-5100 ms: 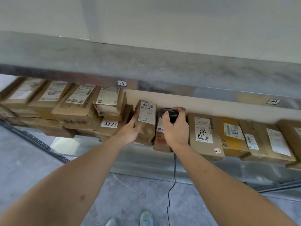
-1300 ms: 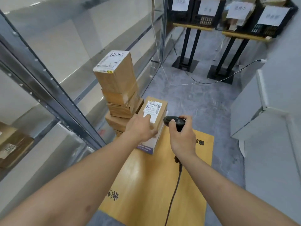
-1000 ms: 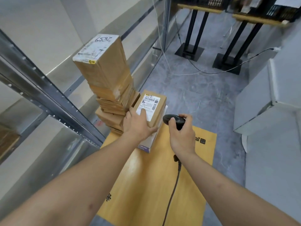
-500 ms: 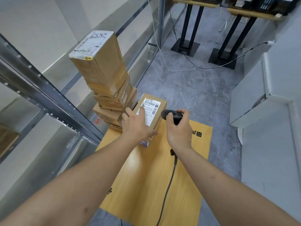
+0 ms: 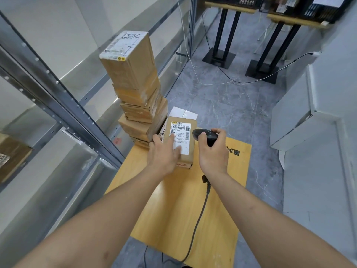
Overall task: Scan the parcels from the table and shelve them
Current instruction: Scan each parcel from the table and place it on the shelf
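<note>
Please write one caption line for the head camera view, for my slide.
Left hand steadies a labelled parcel on the wooden table while right hand aims a corded barcode scanner.

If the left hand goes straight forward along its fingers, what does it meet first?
The left hand already lies on the labelled parcel. Going on along the label, it would probably reach the white box behind it, though depth is unclear.
</note>
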Demonstrator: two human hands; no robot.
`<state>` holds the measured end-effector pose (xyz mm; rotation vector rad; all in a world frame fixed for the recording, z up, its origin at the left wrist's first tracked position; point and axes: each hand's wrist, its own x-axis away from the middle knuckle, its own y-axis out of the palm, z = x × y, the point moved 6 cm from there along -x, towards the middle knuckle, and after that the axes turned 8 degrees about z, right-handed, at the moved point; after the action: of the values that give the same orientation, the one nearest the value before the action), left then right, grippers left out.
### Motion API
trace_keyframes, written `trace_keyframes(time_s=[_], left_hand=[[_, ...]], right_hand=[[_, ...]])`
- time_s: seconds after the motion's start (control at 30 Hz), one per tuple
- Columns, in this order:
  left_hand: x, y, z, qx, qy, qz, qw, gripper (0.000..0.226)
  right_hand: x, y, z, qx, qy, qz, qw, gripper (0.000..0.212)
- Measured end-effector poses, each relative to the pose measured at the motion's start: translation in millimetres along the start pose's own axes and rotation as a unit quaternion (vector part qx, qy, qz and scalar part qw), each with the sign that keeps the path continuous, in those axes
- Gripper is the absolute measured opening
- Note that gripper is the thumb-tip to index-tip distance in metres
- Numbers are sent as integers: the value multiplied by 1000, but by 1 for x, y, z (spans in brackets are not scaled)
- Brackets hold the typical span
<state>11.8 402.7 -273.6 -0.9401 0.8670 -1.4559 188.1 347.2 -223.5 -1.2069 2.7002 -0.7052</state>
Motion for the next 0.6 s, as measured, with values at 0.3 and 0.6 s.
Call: trace_keyframes(time_s=[0.3,0.6], left_hand=[[-1,34,-44,329,-101,-94,934,69],[6,47,-38,425,-143,-182,875,88]], right_hand=[[4,-2,-3,18,-24,-17,999,27],[15,-2,-5,15,-31,-27,999,26]])
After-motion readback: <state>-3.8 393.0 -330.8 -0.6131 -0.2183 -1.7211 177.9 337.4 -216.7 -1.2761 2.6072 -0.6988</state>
